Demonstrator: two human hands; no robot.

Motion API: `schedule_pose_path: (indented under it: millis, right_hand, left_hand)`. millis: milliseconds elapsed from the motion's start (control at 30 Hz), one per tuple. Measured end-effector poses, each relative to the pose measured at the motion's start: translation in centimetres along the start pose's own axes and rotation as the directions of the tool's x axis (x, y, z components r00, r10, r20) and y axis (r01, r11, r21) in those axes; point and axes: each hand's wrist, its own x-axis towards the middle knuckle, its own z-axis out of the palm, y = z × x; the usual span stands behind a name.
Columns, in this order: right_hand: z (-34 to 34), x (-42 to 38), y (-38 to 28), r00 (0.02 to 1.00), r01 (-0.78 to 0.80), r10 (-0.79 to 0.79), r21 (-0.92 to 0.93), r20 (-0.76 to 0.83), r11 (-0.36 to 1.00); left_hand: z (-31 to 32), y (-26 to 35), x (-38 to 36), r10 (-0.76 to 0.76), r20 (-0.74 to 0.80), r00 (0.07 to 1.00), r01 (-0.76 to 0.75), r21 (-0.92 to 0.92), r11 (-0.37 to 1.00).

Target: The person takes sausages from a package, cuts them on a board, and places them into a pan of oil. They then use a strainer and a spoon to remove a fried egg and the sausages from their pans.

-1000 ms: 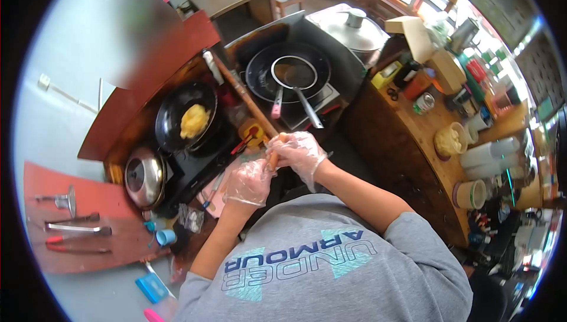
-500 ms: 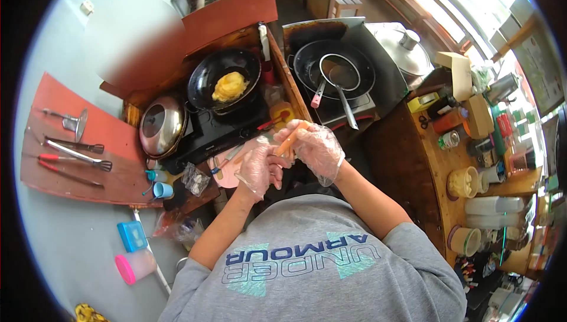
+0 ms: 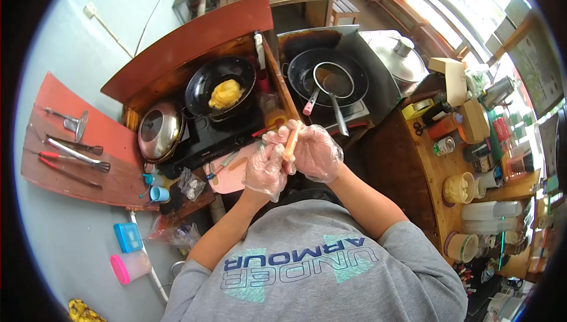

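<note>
A slim orange-pink sausage [image 3: 292, 142] is held upright between my two hands in clear plastic gloves. My left hand [image 3: 263, 171] has its fingers closed around the lower part. On the other side, my right hand [image 3: 318, 154] pinches it nearer the top. Just beyond my left hand lies a pink cutting board [image 3: 222, 184], with another sausage [image 3: 238, 163] and a knife [image 3: 217, 170] on it. Ahead, a yellow omelette [image 3: 225, 94] sits folded in a black wok [image 3: 198, 80] on the stove [image 3: 220, 137].
To the right, a second wok [image 3: 301, 65] carries a strainer [image 3: 341, 112] and another handled utensil. A lidded pot [image 3: 387, 56] stands behind it. Utensils hang on a red board [image 3: 53, 145] at left. Bottles and tubs crowd the wooden counter [image 3: 434, 192] on the right.
The sausage has turned from slanted to more upright. My left hand has come closer to my right and closed around its lower part. The camera view has shifted slightly.
</note>
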Motion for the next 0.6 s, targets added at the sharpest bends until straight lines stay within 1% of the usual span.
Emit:
schedule_pose_path:
  millis: [33,67,100,133,200,233,267,300,333,367,400,467,500,533,600]
  right_hand:
    - [-0.3,0.0,-0.2,0.998,-0.024,0.021,0.054,0.054,0.998]
    - [-0.4,-0.1,-0.6,0.993,-0.048,0.037,0.106,0.108,0.993]
    - [0.5,-0.4,-1.1,0.994,-0.075,0.065,0.131,0.083,0.988]
    - [0.3,-0.7,-1.5,0.996,-0.061,0.051,0.13,0.079,0.99]
    - [-1.0,-1.1,-2.2,0.987,-0.161,0.162,0.112,-0.002,0.981]
    - [-1.7,-1.0,-2.6,0.975,-0.215,0.22,0.101,-0.041,0.971]
    - [-1.9,-1.1,-2.8,0.958,-0.268,0.276,0.099,-0.082,0.958]
    - [-1.9,-1.1,-3.0,0.935,-0.323,0.333,0.098,-0.123,0.941]
    - [-2.0,-1.4,-2.8,0.91,-0.325,0.31,-0.008,-0.277,0.946]
    - [-1.0,-1.6,-2.5,0.862,-0.354,0.279,-0.109,-0.423,0.929]
    - [-0.2,-1.7,-2.5,0.861,-0.354,0.279,-0.108,-0.425,0.929]
    - [0.5,-1.8,-2.2,0.869,-0.188,0.196,0.062,-0.454,0.98]
    - [0.6,-2.0,-2.4,0.915,-0.154,0.17,0.073,-0.365,0.985]
    - [0.9,-2.3,-2.7,0.901,-0.064,0.086,0.067,-0.425,0.996]
    - [0.1,-2.2,-2.7,0.922,0.175,-0.11,0.148,-0.372,0.973]
  left_hand:
    - [-0.1,-0.2,0.4,-0.006,0.017,1.0,0.006,0.0,1.0]
    - [-0.1,0.6,0.9,0.357,0.187,0.915,-0.403,0.468,0.787]
    - [0.0,1.3,1.3,0.535,0.49,0.688,-0.679,0.696,0.235]
    - [0.3,1.8,1.5,0.53,0.499,0.685,-0.686,0.687,0.24]
    - [0.9,2.8,1.4,0.362,0.722,0.59,-0.746,0.659,-0.098]
    - [1.3,3.2,1.3,0.264,0.726,0.635,-0.707,0.684,-0.181]
    - [1.3,2.9,1.5,0.262,0.728,0.633,-0.71,0.681,-0.178]
    - [1.2,2.5,2.0,0.232,0.754,0.614,-0.715,0.656,-0.24]
    - [1.3,2.3,2.4,0.201,0.777,0.596,-0.718,0.628,-0.301]
    - [1.7,2.8,2.5,0.194,0.78,0.595,-0.715,0.624,-0.317]
    - [1.8,3.0,2.6,0.194,0.78,0.596,-0.715,0.624,-0.315]
    - [1.5,3.2,2.6,0.191,0.703,0.685,-0.625,0.702,-0.342]
    - [1.1,2.9,2.7,0.27,0.676,0.686,-0.608,0.736,-0.297]
    - [0.9,2.8,2.6,0.269,0.674,0.688,-0.607,0.737,-0.297]
    - [0.7,2.6,1.8,0.271,0.615,0.741,-0.605,0.786,-0.129]
